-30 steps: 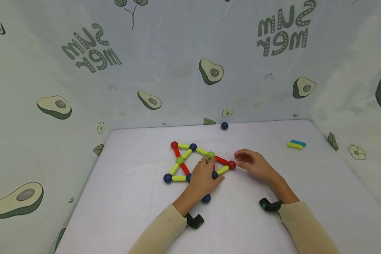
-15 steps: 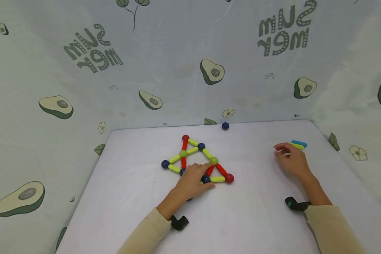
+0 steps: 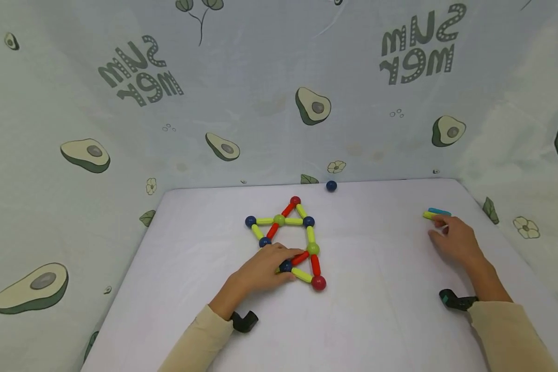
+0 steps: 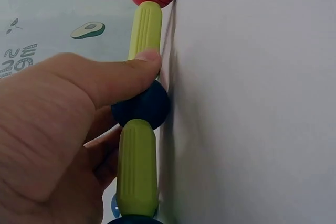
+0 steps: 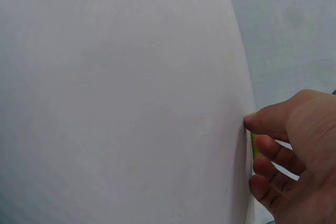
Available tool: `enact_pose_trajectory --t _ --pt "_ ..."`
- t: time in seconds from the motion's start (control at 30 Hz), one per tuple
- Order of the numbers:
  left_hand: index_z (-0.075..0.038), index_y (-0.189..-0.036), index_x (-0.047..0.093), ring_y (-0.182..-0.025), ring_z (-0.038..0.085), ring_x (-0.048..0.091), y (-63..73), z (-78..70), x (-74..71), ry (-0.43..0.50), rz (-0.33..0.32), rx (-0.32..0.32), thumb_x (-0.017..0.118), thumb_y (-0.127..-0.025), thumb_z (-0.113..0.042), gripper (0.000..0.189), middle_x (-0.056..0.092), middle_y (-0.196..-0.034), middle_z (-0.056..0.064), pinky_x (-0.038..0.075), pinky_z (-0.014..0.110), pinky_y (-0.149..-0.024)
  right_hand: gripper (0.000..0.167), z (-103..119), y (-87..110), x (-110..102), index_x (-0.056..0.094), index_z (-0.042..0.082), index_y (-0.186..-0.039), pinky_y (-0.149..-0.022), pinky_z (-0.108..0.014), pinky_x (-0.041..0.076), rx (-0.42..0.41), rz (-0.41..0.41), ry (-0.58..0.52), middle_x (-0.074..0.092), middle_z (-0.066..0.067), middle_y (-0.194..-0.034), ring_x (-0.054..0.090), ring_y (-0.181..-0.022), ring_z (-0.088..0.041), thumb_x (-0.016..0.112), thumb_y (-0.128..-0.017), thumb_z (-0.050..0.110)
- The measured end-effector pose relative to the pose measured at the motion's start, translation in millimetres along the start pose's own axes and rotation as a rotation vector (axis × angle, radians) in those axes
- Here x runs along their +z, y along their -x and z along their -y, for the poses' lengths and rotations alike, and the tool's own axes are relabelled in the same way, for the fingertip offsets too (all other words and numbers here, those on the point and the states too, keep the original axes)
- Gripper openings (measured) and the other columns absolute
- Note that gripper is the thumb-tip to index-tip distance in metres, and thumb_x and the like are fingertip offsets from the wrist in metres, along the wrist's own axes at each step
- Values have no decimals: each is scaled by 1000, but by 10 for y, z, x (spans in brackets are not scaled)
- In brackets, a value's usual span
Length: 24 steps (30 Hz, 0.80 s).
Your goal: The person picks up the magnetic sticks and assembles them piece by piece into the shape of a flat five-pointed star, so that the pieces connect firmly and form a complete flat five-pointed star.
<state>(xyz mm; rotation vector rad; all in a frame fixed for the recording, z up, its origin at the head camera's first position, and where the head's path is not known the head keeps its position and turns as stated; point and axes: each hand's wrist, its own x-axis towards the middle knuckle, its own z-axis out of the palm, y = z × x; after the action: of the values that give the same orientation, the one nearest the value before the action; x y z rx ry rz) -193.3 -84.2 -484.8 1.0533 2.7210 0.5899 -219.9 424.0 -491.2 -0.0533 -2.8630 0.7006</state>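
Note:
A flat frame of coloured sticks and balls, a magnetic building set by its look, lies mid-table. My left hand point(image 3: 256, 266) grips its near side, thumb and fingers around a dark blue ball point(image 4: 144, 106) and the yellow-green stick point(image 4: 144, 27) beside it. A red ball point(image 3: 319, 283) ends the near right corner; another red ball point(image 3: 295, 200) tops the far one. My hand hides part of the frame's lower left. At the far right my right hand point(image 3: 458, 240) has its fingertips at a loose yellow-green stick point(image 3: 429, 215), with thumb and forefinger apart.
A loose blue stick point(image 3: 439, 211) lies just behind the yellow-green one. One dark blue ball point(image 3: 331, 186) sits alone at the table's back edge. Patterned cloth point(image 3: 260, 103) hangs behind the white tabletop point(image 3: 376, 310). Each wrist wears a black camera mount point(image 3: 245, 321).
My left hand has turned the frame clockwise and drawn its near right corner toward me. From beside the frame, my right hand has moved right to the loose sticks.

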Motion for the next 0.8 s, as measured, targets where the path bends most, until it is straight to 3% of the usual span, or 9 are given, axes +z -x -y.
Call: enact_pose_trajectory --t 0.13,0.3,0.43,0.6,0.73,0.8 --pt "-30 -151 52 -124 14 56 -12 -55 -33 28 -5 -19 66 -99 -37 54 64 -136 -9 50 36 -104 45 -4 -16 0 51 -17 -132 -76 -56 45 -2 -17 5 46 -41 -125 53 -98 -49 62 -97 9" --pt "-21 -144 60 -118 14 59 -139 -192 48 67 -95 -70 58 -103 -39 45 66 -133 -3 53 31 -98 50 18 -75 -18 45 -15 -140 -89 -68 43 14 0 6 34 -44 -142 50 -109 -55 58 -99 10" --pt "-17 -137 64 -106 11 60 -215 -256 124 113 -161 -131 66 -101 -35 41 68 -125 -2 54 23 -86 46 34 -99 -21 46 -15 -139 -98 -73 37 12 14 19 36 -45 -139 45 -117 -61 54 -100 8" --pt "-15 -123 71 -81 5 56 -220 -261 152 187 -235 -158 73 -97 -30 30 65 -95 -7 49 16 -68 37 56 -106 -26 56 -12 -130 -97 -75 37 8 7 45 41 -44 -129 41 -117 -64 54 -96 3" --pt "-17 -114 73 -74 3 54 -213 -250 165 194 -257 -165 76 -95 -30 24 62 -84 -10 48 15 -64 27 113 -75 -5 63 -10 -117 -96 -74 38 -43 19 19 46 -44 -132 41 -119 -65 60 -92 1" --pt "-17 -111 73 -74 3 54 -214 -243 174 184 -260 -168 76 -94 -30 22 62 -83 -11 48 15 -64 26 171 -45 21 64 -9 -117 -94 -72 40 -79 44 -14 52 -42 -131 44 -119 -63 62 -93 1"
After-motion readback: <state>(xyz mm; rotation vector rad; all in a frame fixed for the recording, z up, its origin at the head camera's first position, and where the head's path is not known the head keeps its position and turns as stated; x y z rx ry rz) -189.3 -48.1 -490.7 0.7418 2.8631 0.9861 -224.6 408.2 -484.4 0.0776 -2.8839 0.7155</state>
